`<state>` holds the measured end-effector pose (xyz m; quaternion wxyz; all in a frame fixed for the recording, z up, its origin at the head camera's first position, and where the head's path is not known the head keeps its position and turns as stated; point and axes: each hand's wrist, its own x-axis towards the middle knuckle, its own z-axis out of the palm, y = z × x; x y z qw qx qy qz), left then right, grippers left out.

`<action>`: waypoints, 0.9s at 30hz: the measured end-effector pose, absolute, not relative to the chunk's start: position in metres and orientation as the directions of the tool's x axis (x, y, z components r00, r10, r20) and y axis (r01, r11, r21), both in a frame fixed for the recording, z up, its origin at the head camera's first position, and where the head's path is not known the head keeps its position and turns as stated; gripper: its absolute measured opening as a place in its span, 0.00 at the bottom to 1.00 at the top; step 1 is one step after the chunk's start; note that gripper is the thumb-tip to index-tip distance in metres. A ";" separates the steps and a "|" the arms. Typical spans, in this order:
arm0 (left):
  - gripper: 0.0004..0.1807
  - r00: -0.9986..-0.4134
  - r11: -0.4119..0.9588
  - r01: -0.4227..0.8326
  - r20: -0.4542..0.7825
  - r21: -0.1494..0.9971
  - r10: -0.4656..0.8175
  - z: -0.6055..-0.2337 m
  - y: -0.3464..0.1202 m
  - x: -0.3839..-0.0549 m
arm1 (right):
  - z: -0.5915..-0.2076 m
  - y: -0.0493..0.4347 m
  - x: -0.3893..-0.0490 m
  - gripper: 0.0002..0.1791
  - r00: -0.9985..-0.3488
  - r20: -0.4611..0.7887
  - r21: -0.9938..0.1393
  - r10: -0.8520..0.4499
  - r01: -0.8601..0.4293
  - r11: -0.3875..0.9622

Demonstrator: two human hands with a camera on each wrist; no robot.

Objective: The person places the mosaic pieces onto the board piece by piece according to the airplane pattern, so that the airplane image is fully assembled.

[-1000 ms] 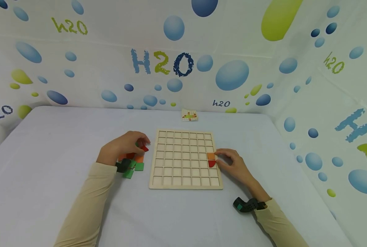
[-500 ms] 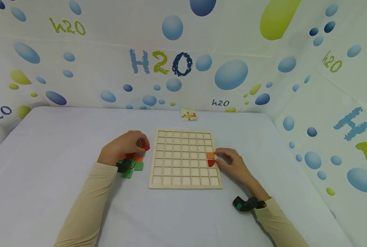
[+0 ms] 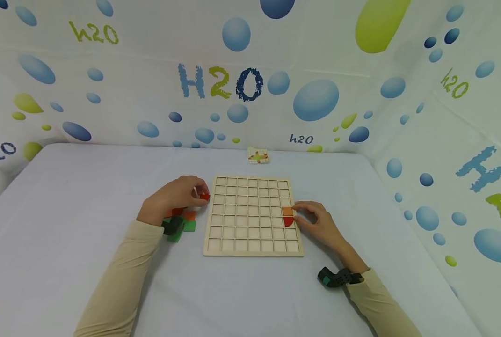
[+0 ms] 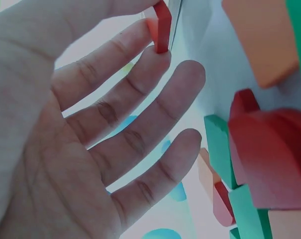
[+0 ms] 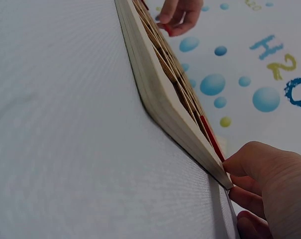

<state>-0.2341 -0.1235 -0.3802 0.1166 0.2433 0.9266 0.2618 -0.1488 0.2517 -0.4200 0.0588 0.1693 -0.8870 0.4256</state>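
Observation:
My left hand (image 3: 178, 199) pinches a small red tile (image 3: 205, 197) between thumb and fingertips, just left of the wooden grid board (image 3: 253, 256). In the left wrist view, the red tile (image 4: 162, 27) stands on edge at the fingertips, while the other fingers stretch out loosely. Under that wrist lies a pile of red, orange and green tiles (image 3: 189, 226), partly hidden. My right hand (image 3: 317, 224) touches the board's right edge with thumb and forefinger parted. Beside those fingertips, an orange square tile (image 3: 287, 211) and a red rounded tile (image 3: 288, 221) sit in neighbouring cells.
A small picture card (image 3: 257, 155) lies behind the board, near the back of the white-covered table (image 3: 242, 295). A printed cloth (image 3: 149, 84) hangs behind the table and along its right side.
My left hand has shifted right, away from the pile, carrying the red tile up to the board's left edge. The right hand and the board have stayed put.

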 end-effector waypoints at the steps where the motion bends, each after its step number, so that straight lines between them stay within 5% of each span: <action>1: 0.11 -0.853 0.743 0.392 -0.086 0.543 0.514 -0.380 -0.122 -0.233 | -0.417 0.250 -0.147 0.15 -0.936 0.246 -0.735 -0.252 -0.350 0.580; 27: 0.11 -0.812 0.707 0.491 -0.028 0.508 0.584 -0.388 -0.092 -0.225 | -0.417 0.256 -0.145 0.16 -0.928 0.254 -0.723 -0.274 -0.370 0.584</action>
